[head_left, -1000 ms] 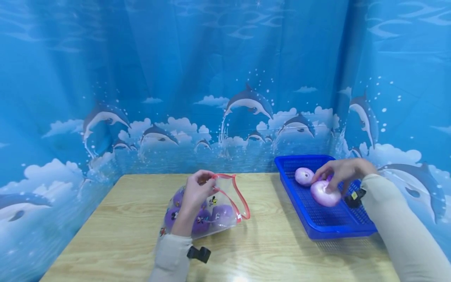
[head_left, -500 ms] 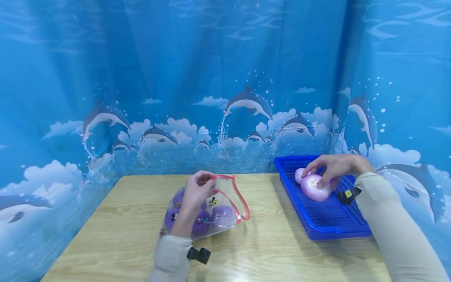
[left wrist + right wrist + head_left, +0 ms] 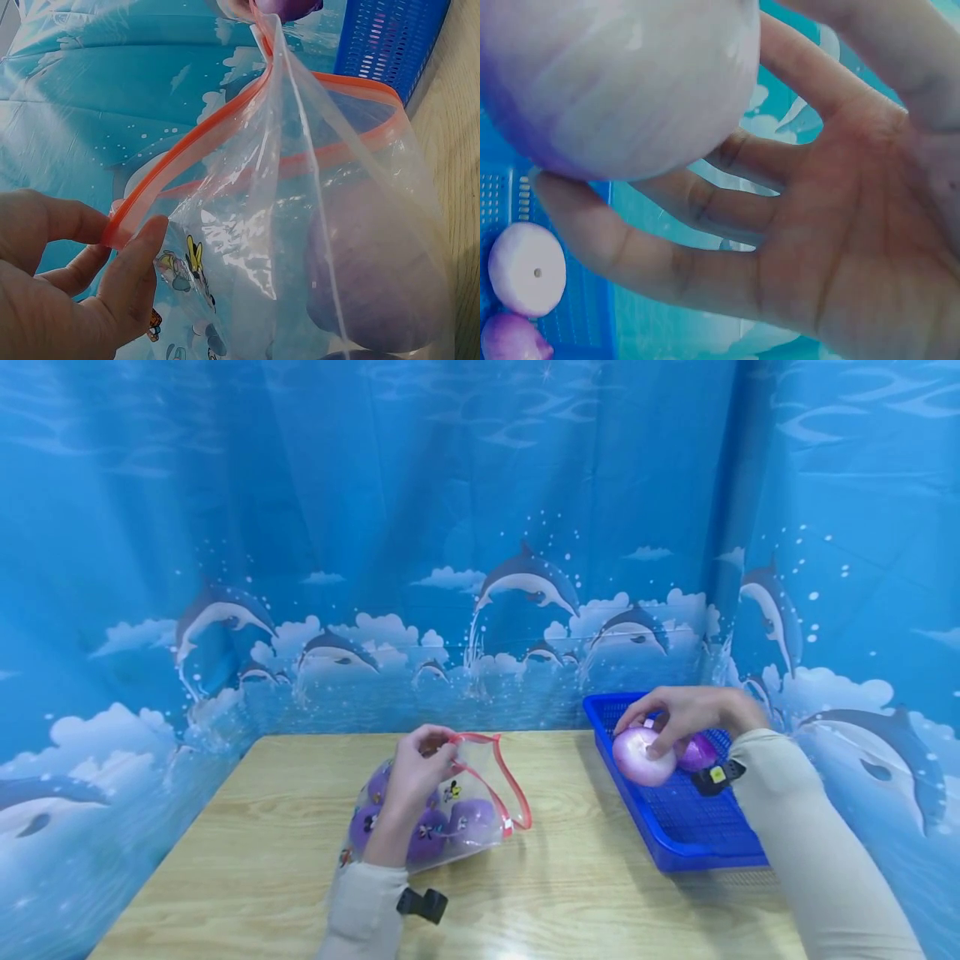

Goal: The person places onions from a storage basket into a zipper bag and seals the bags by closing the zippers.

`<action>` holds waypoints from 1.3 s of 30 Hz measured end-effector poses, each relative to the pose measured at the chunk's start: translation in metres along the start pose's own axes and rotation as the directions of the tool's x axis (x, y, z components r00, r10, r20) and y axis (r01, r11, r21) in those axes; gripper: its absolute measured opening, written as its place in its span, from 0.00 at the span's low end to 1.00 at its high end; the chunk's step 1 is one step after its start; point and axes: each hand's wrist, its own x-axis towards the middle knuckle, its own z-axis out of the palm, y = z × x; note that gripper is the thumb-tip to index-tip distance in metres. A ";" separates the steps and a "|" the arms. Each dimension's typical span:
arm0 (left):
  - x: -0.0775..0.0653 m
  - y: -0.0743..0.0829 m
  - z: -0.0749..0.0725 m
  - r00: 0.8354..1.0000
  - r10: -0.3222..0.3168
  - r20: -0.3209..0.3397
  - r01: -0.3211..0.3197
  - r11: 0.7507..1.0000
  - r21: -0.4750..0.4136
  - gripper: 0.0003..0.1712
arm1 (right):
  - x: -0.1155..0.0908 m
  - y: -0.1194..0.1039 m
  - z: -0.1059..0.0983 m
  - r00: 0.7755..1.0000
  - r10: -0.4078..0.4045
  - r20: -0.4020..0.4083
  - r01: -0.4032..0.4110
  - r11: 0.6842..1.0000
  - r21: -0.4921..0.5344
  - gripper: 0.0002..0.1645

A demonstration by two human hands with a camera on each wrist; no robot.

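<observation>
In the head view my left hand (image 3: 412, 768) pinches the red zip edge of a clear cartoon-printed zip bag (image 3: 516, 789). The bag's mouth gapes toward the right. Several purple onions (image 3: 472, 820) lie inside it; one onion (image 3: 375, 277) shows through the plastic in the left wrist view. My right hand (image 3: 690, 712) grips a pale purple onion (image 3: 640, 758) above the left side of a blue plastic basket (image 3: 675, 852). Its fingers curl round the onion in the right wrist view. A whitish onion (image 3: 527, 268) and a darker purple onion (image 3: 514, 339) sit in the basket.
Bag and basket rest on a light wooden table (image 3: 277, 835), with a stretch of tabletop between them. A blue dolphin-printed curtain (image 3: 420, 527) stands behind the table and along its sides.
My right hand has carried the held onion leftward across the basket, toward its left rim. It now covers the whitish onion and uncovers the darker one. My left hand and the bag have stayed put.
</observation>
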 end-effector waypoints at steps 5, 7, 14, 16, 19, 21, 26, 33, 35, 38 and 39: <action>0.000 0.000 0.000 1.000 -0.004 0.000 0.004 1.000 -0.006 0.12 | 0.007 -0.009 0.001 1.000 -0.013 -0.008 0.013 1.000 -0.018 0.31; 0.000 0.000 0.000 1.000 -0.004 0.003 0.004 1.000 -0.007 0.12 | 0.010 -0.012 0.002 1.000 -0.025 -0.005 0.025 0.999 -0.025 0.31; -0.001 0.001 0.001 1.000 0.004 0.004 -0.004 1.000 -0.004 0.12 | 0.021 -0.024 0.008 1.000 -0.026 0.002 0.026 1.000 0.010 0.31; -0.001 0.001 0.001 1.000 0.007 0.002 -0.007 1.000 -0.002 0.12 | 0.024 -0.027 0.010 0.999 -0.040 0.003 0.040 0.999 0.004 0.31; -0.001 0.000 0.001 1.000 0.007 0.002 -0.007 1.000 -0.003 0.12 | 0.031 -0.031 0.012 0.996 -0.087 0.006 0.087 0.996 -0.003 0.31; -0.001 0.000 0.001 1.000 0.007 -0.001 -0.007 1.000 0.000 0.11 | 0.035 -0.034 0.014 0.995 -0.100 0.008 0.100 0.995 0.005 0.31; 0.001 0.000 0.001 1.000 -0.006 -0.008 0.006 1.000 -0.005 0.11 | 0.046 -0.042 0.021 0.993 -0.116 0.010 0.115 0.993 0.036 0.30; 0.001 0.000 0.002 1.000 -0.018 -0.010 0.018 1.000 0.000 0.12 | 0.059 -0.050 0.032 0.991 -0.130 0.015 0.129 0.989 0.077 0.31; 0.001 0.001 0.002 1.000 -0.020 -0.011 0.020 1.000 0.001 0.12 | 0.062 -0.053 0.036 0.991 -0.136 0.011 0.135 0.987 0.086 0.31; 0.001 0.001 0.002 1.000 -0.022 -0.009 0.022 1.000 0.006 0.12 | 0.066 -0.058 0.042 0.989 -0.150 -0.006 0.150 0.986 0.068 0.31; 0.002 0.001 0.002 1.000 -0.023 -0.009 0.023 1.000 0.008 0.12 | 0.067 -0.060 0.044 0.988 -0.155 -0.012 0.156 0.986 0.056 0.30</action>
